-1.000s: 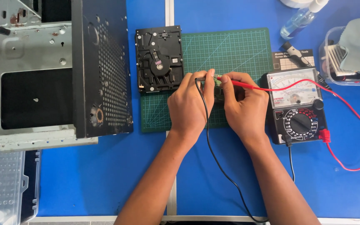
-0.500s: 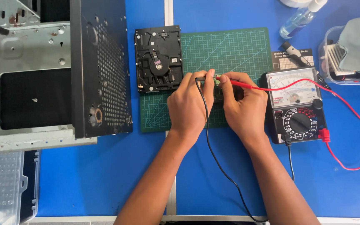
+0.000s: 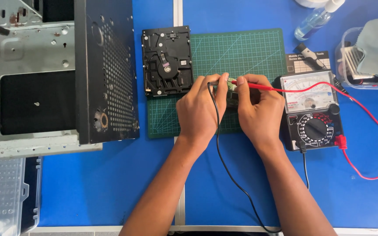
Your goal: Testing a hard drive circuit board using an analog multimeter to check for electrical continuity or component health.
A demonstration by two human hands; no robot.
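Left hand [image 3: 202, 107] pinches black probe [image 3: 213, 83]; right hand [image 3: 259, 109] pinches red probe [image 3: 254, 86].

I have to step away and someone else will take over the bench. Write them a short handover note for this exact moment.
Left hand: pinches the black probe, tip on a small green part over the green cutting mat.
Right hand: pinches the red probe, tip on the same part.
Analog multimeter: right of the mat, both leads plugged in; needle reading too small to tell.
Hard drive: at the mat's left edge, untouched. Open computer case far left.
Done: probes placed. Left: taking the meter reading.
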